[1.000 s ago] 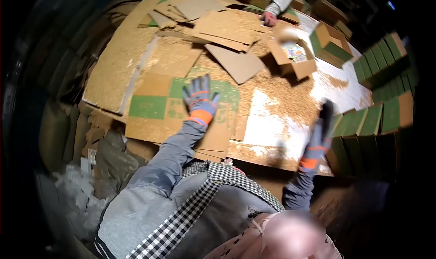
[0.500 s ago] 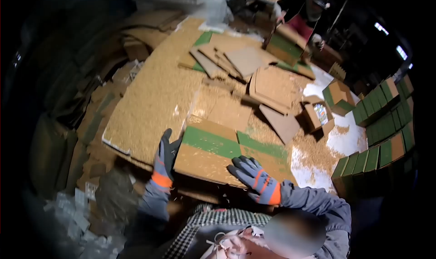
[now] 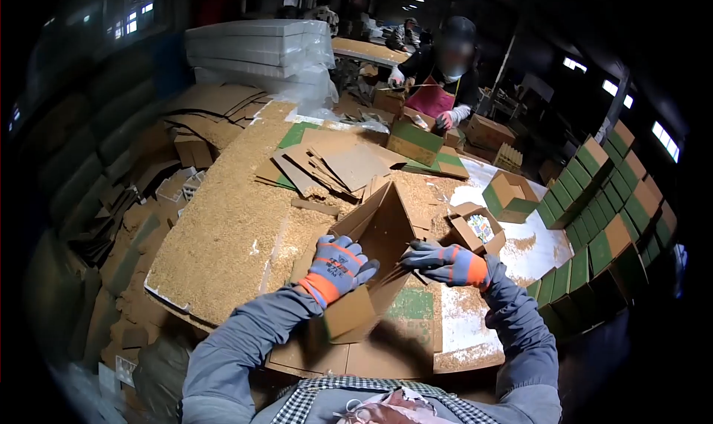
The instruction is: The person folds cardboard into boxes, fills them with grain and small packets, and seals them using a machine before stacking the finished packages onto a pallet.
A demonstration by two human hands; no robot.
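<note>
A cardboard box [image 3: 381,227] stands partly unfolded in front of me, its brown inner walls showing and a flap [image 3: 350,314] hanging toward me. My left hand [image 3: 338,268], in a grey and orange work glove, is closed over the box's left wall. On the right, my gloved right hand [image 3: 444,263] pinches the box's right edge; the fingertips are partly hidden. Beneath it lies flat brown cardboard with a green band [image 3: 411,305].
Wood shavings [image 3: 215,246] cover the table's left side. Farther back lie loose cardboard sheets [image 3: 349,164]. An open box with colourful contents [image 3: 479,227] and green-banded boxes [image 3: 587,264] stand right. Across the table, a co-worker [image 3: 438,82] handles another box [image 3: 414,141].
The flat carton under my hands has been lifted and spread into an open shape. Both hands have moved up from the near edge onto its walls. My view has tilted up.
</note>
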